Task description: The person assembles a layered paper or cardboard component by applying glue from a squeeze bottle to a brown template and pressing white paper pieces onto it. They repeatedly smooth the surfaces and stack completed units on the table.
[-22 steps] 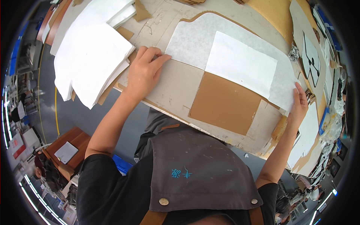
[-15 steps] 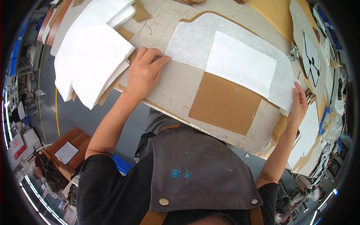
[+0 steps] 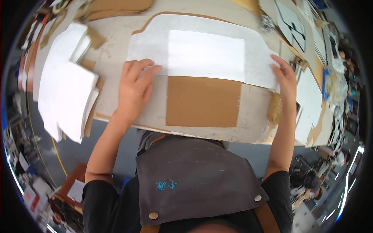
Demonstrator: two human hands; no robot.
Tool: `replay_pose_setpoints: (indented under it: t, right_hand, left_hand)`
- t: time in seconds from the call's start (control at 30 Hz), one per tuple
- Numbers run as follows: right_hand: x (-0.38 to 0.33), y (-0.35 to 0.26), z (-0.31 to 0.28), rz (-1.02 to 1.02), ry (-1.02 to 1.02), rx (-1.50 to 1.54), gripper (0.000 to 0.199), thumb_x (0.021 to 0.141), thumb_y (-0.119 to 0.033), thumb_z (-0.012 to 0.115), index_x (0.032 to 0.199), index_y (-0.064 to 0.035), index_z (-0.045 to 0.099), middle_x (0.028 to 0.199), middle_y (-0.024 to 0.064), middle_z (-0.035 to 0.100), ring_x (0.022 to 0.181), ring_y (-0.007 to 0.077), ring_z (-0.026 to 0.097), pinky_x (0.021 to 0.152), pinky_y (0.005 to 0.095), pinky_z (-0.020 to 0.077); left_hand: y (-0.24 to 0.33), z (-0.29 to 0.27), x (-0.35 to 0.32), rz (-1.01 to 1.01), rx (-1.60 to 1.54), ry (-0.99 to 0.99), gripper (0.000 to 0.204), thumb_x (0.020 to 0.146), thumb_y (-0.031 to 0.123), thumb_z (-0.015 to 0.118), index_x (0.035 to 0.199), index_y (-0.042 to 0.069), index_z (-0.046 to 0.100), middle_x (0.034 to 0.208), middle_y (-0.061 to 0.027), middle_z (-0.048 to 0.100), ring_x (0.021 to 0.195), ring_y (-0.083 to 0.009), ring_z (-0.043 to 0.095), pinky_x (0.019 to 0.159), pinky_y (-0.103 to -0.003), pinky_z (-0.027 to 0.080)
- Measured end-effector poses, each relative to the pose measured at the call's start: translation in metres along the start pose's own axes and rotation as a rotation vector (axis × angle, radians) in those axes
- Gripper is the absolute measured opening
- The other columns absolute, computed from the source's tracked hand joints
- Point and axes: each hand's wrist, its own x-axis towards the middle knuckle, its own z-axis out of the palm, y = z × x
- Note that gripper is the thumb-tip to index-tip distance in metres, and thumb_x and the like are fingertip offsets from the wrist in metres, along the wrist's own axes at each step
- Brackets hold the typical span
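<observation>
A wide sheet (image 3: 149,46) with a whitish face and curved corners lies on the table, brown showing along its far edge. A smaller white rectangle (image 3: 206,54) rests at its middle. Below that, a brown leather-like rectangular panel (image 3: 203,101) extends toward me. My left hand (image 3: 134,87) hovers over or lightly touches the sheet's near left corner. Its fingers are bent, with a small gap between thumb and index finger. At the sheet's right edge is my right hand (image 3: 286,77), thumb and index finger apart. Whether its fingertips press the edge cannot be made out.
White cut sheets (image 3: 64,85) overlap brown pieces at the left. Brown pieces (image 3: 118,7) lie at the far left. A tape-wrapped roll-like object (image 3: 274,108) sits beside my right forearm, with more white pieces (image 3: 309,101) farther right. The table's near edge (image 3: 186,134) runs before my apron.
The view has turned and shifted, so the table looks more level. My left hand has moved inward over the sheet's corner, its pinch loosened. My right hand stays by the right edge.
</observation>
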Motion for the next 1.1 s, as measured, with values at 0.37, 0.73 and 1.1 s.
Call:
replay_pose_setpoints:
  t: [0.37, 0.73, 1.1]
  right_hand:
    - [-0.002, -0.002, -0.006, -0.011, -0.133, -0.191, 0.050, 0.081, -0.003, 0.075, 0.130, -0.0087, 0.066, 0.070, -0.0060, 0.044, 0.061, 0.0052, 0.035, 0.059, 0.0219, 0.0348]
    - [-0.004, 0.001, 0.000, -0.204, -0.107, -0.424, 0.064, 0.079, -0.003, 0.075, 0.140, -0.0131, 0.057, 0.114, 0.0078, 0.058, 0.073, 0.0150, 0.047, 0.071, 0.0286, 0.0485]
    - [-0.013, -0.001, -0.009, -0.161, -0.064, -0.621, 0.060, 0.084, -0.006, 0.071, 0.140, -0.0093, 0.052, 0.133, 0.0185, 0.054, 0.115, 0.0357, 0.060, 0.098, 0.0421, 0.0507]
  left_hand:
    - [0.086, 0.101, 0.068, 0.385, -0.081, -0.274, 0.046, 0.076, -0.002, 0.068, 0.121, 0.008, 0.069, 0.140, -0.0080, 0.054, 0.125, -0.0346, 0.048, 0.102, -0.045, 0.042]
    - [0.099, 0.123, 0.075, 0.435, -0.032, -0.344, 0.041, 0.078, 0.000, 0.067, 0.119, 0.007, 0.070, 0.141, -0.0098, 0.053, 0.127, -0.0347, 0.047, 0.105, -0.045, 0.039]
    - [0.104, 0.126, 0.080, 0.443, -0.041, -0.320, 0.046, 0.076, -0.004, 0.065, 0.121, 0.006, 0.069, 0.141, -0.0088, 0.054, 0.126, -0.0341, 0.048, 0.103, -0.046, 0.040]
